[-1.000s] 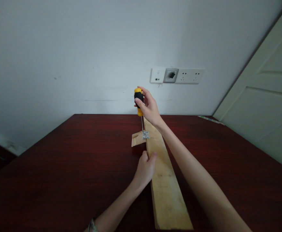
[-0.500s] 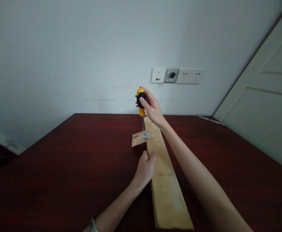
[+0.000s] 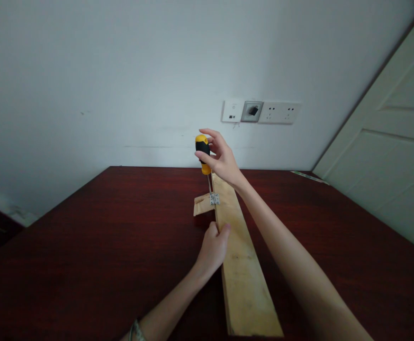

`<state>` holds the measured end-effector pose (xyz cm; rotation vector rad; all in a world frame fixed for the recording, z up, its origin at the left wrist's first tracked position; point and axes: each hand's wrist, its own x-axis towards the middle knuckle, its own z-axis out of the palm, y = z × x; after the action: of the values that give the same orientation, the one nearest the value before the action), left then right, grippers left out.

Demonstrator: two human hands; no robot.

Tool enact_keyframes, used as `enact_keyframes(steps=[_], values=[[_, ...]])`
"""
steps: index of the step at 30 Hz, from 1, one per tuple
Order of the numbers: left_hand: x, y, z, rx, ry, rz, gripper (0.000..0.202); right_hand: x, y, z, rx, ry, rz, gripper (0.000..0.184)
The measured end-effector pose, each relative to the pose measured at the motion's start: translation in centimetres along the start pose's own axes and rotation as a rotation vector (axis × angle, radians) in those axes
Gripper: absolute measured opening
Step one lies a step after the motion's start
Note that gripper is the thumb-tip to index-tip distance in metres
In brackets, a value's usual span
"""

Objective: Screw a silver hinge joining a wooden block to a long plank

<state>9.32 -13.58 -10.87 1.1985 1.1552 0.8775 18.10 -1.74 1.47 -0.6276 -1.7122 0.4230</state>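
A long pale wooden plank (image 3: pixel 242 270) lies on the dark red table (image 3: pixel 103 246), running away from me. A small silver hinge (image 3: pixel 213 199) joins its left edge to a small wooden piece (image 3: pixel 202 205). My right hand (image 3: pixel 221 158) grips the yellow and black handle of a screwdriver (image 3: pixel 203 154), which stands upright with its tip down on the hinge; the index finger is stretched out above the handle. My left hand (image 3: pixel 212 248) is closed on the plank's left edge, a little nearer to me than the hinge.
A white wall rises behind the table with a row of sockets and a switch (image 3: pixel 260 112). A pale door (image 3: pixel 391 156) stands at the right. A thin strip (image 3: pixel 308 175) lies at the table's far right edge.
The screwdriver handle has shifted slightly left and down, and my right fingers have changed their hold on it, the index finger now extended. My left hand and the plank have stayed put.
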Motion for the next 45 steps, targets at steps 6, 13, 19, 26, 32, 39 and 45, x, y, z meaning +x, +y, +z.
enact_keyframes(steps=[6, 13, 19, 26, 32, 39, 45], values=[[0.0, 0.1, 0.0, 0.001, -0.007, 0.017, 0.02, -0.3, -1.0, 0.1, -0.072, 0.005, -0.045, 0.042], [-0.3, 0.4, 0.1, 0.016, 0.014, 0.0, 0.019, 0.0, -0.3, -0.2, -0.032, -0.016, -0.027, 0.031], [-0.4, 0.3, 0.1, 0.015, 0.008, 0.008, 0.021, 0.2, -0.1, -0.2, -0.059, -0.012, -0.03, 0.033], [0.0, -0.2, 0.0, 0.056, 0.007, 0.033, 0.025, 0.3, -0.3, -0.1, -0.112, 0.074, -0.041, 0.031], [0.1, -0.3, -0.1, 0.094, 0.03, 0.038, 0.025, 0.4, 0.0, -0.5, -0.051, 0.023, -0.039, 0.035], [0.1, -0.3, -0.1, 0.101, 0.013, 0.054, 0.024, 0.5, -0.3, -0.2, -0.173, 0.072, -0.113, 0.034], [0.2, -0.6, 0.0, 0.121, 0.022, 0.056, 0.024, 0.3, 0.2, -0.2, -0.025, 0.006, -0.036, 0.038]])
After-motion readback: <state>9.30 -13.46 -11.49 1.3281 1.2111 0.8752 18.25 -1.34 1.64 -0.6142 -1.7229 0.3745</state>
